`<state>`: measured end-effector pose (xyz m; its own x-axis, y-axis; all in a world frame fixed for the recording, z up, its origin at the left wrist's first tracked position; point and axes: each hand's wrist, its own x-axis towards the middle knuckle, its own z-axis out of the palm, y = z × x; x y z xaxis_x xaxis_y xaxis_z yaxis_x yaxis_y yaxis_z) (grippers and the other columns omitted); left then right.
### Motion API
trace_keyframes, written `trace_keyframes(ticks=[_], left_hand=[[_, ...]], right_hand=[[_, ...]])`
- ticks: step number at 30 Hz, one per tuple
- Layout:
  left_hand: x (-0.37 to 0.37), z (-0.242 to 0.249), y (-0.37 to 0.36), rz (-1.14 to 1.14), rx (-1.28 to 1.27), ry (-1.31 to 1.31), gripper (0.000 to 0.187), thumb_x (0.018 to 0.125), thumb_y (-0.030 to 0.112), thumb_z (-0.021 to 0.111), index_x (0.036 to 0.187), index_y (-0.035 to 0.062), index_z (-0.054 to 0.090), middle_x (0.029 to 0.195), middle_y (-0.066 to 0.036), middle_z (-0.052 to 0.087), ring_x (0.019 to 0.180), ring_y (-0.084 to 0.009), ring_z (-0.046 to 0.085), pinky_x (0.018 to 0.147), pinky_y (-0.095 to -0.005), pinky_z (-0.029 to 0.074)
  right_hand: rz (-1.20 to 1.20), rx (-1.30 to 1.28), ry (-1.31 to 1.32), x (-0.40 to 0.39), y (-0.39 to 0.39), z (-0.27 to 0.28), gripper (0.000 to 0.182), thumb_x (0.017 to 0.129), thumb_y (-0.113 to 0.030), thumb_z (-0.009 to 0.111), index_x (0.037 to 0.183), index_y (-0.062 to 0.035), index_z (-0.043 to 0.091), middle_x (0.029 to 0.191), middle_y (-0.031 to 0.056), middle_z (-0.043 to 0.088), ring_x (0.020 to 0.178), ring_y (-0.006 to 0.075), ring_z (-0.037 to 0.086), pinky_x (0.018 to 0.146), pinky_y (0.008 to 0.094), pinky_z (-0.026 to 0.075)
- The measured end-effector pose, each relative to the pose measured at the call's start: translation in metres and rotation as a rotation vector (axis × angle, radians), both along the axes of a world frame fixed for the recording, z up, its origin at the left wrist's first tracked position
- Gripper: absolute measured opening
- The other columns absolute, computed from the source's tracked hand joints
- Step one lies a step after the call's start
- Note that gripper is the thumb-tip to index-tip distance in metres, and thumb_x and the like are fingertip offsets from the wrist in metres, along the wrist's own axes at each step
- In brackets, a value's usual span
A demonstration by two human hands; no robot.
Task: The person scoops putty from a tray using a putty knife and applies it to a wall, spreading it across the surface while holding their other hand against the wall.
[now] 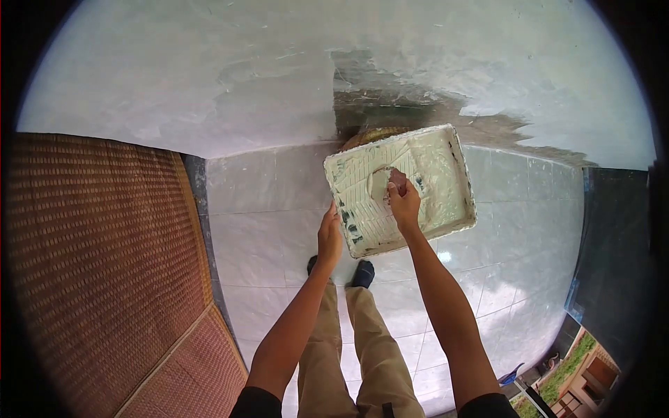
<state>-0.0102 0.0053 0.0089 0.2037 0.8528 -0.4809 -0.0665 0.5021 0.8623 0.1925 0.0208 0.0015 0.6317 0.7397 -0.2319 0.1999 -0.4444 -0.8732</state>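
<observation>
A rectangular paint tray (456, 150) with a ribbed slope and pale, creamy paint is tilted in front of me. My left hand (329, 235) holds its left edge, with the fingers at the rim. Over the middle of the tray, my right hand (404, 202) is closed on a small reddish-brown piece (397, 179), which looks like a tool's handle or block. A round, paint-coated shape lies beside that piece against the ribs; whether the two are joined is unclear.
Ahead is a wall (279, 83) with pale coating and a dark uncoated patch (390, 104). Woven mats (104, 265) lie at left on the tiled floor (251, 244). A dark panel (617, 244) is at right. An outdoor opening shows at lower right.
</observation>
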Motion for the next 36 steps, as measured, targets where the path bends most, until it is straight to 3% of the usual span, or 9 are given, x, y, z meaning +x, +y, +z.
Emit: trace_keyframes(ticks=[2,5,9,11,14,16,23,27,36], left_hand=[[0.001,-0.003,-0.003,0.023,0.090,0.037,0.051,0.101,0.015,0.039,0.149,-0.0040,0.038,0.152,-0.018,0.042,0.141,-0.0230,0.038,0.116,-0.0314,0.026],[0.002,0.010,0.000,0.009,0.019,-0.008,0.053,0.102,0.017,0.034,0.151,-0.0037,0.032,0.157,-0.017,0.033,0.145,-0.0227,0.031,0.119,-0.0344,0.024],[-0.001,-0.003,-0.001,0.011,0.027,-0.044,0.053,0.102,0.016,0.034,0.151,-0.0037,0.032,0.157,-0.017,0.034,0.145,-0.0226,0.031,0.119,-0.0342,0.024],[0.000,-0.011,-0.004,0.023,0.077,0.045,0.051,0.102,0.015,0.039,0.149,-0.0031,0.037,0.153,-0.018,0.040,0.142,-0.0230,0.037,0.116,-0.0318,0.025],[0.001,-0.009,-0.003,0.019,0.056,0.011,0.053,0.102,0.017,0.038,0.150,-0.0028,0.034,0.155,-0.017,0.037,0.143,-0.0229,0.034,0.117,-0.0330,0.024],[0.001,-0.007,-0.002,0.015,0.035,-0.023,0.054,0.102,0.018,0.037,0.151,-0.0025,0.032,0.156,-0.016,0.035,0.144,-0.0228,0.032,0.118,-0.0341,0.022],[-0.003,-0.012,-0.003,0.031,-0.071,-0.060,0.059,0.102,0.024,0.035,0.155,0.0001,0.025,0.161,-0.014,0.027,0.147,-0.0230,0.025,0.121,-0.0376,0.018],[-0.005,-0.017,-0.005,-0.041,0.018,-0.019,0.059,0.102,0.025,0.035,0.155,0.0015,0.025,0.161,-0.013,0.027,0.147,-0.0226,0.025,0.121,-0.0376,0.018],[-0.001,-0.004,-0.003,0.041,-0.097,-0.093,0.058,0.102,0.023,0.034,0.155,0.0023,0.025,0.160,-0.011,0.028,0.147,-0.0213,0.025,0.121,-0.0376,0.018]], right_hand=[[0.009,-0.012,0.005,0.000,0.002,0.004,0.021,0.090,-0.011,0.067,0.108,0.0001,0.067,0.082,0.0034,0.068,0.071,0.0095,0.060,0.066,0.0274,0.049],[0.027,-0.026,-0.028,-0.001,0.004,0.006,0.023,0.091,-0.012,0.067,0.110,0.0000,0.067,0.082,0.0035,0.068,0.071,0.0092,0.059,0.066,0.0272,0.049],[0.060,-0.038,0.016,0.004,0.003,0.002,0.024,0.091,-0.013,0.068,0.111,-0.0003,0.067,0.083,0.0035,0.068,0.071,0.0089,0.059,0.066,0.0275,0.048],[0.049,-0.020,0.019,0.004,0.003,-0.001,0.024,0.091,-0.013,0.068,0.111,-0.0004,0.067,0.083,0.0032,0.068,0.070,0.0088,0.058,0.065,0.0275,0.048],[0.091,-0.008,-0.020,0.002,0.003,-0.001,0.023,0.091,-0.013,0.068,0.110,-0.0003,0.067,0.082,0.0030,0.068,0.070,0.0085,0.058,0.064,0.0275,0.048],[0.064,-0.105,0.075,-0.009,0.003,0.000,0.026,0.086,-0.013,0.071,0.107,0.0019,0.066,0.086,0.0166,0.070,0.076,0.0229,0.068,0.072,0.0342,0.052],[0.099,-0.082,0.048,-0.012,0.006,0.010,0.022,0.086,-0.012,0.071,0.101,0.0032,0.065,0.082,0.0165,0.070,0.072,0.0240,0.068,0.068,0.0352,0.052],[0.165,-0.068,0.000,-0.013,0.004,0.018,0.021,0.086,-0.012,0.071,0.100,0.0029,0.065,0.081,0.0167,0.069,0.071,0.0246,0.067,0.066,0.0362,0.052],[0.253,-0.091,-0.089,-0.033,0.012,0.009,0.020,0.085,-0.012,0.071,0.097,0.0020,0.065,0.078,0.0197,0.069,0.068,0.0300,0.069,0.065,0.0387,0.052]])
